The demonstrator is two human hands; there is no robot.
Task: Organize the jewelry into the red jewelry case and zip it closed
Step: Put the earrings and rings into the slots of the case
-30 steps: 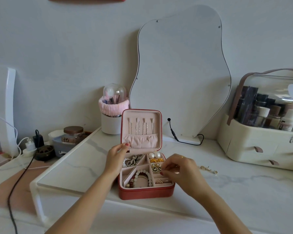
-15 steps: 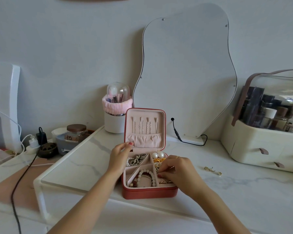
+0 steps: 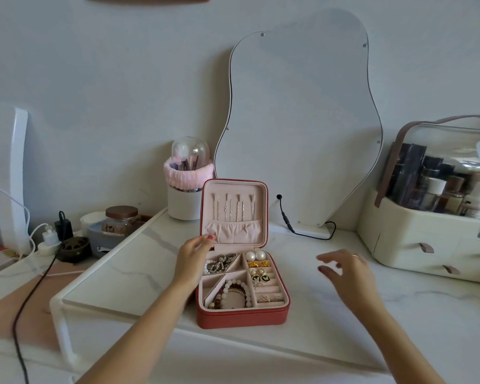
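The red jewelry case [image 3: 241, 318] stands open on the white marble shelf, its pink lid [image 3: 234, 212] upright with several thin necklaces hung inside. The tray holds a silver chain [image 3: 222, 263], pearl earrings [image 3: 255, 255], gold pieces [image 3: 258, 263], black-and-gold earrings [image 3: 259, 277], a bead bracelet [image 3: 234, 293] and a small gold earring [image 3: 266, 298]. My left hand [image 3: 190, 259] grips the case's left side, with a fingertip at the lid's lower corner. My right hand [image 3: 347, 275] hovers over the table right of the case, blurred, with its fingers spread and nothing in them.
A wavy mirror [image 3: 302, 120] leans on the wall behind, its black cable [image 3: 288, 225] trailing on the shelf. A cream cosmetics organizer [image 3: 427, 245] stands at the right. A brush holder [image 3: 185, 200] and a jar [image 3: 121, 220] stand at the back left. Chargers and a black cord [image 3: 25, 300] lie on the left.
My right hand has left the case's ring compartment and swung right over the table, where a gold earring lay before. My left hand stays at the case's left side.
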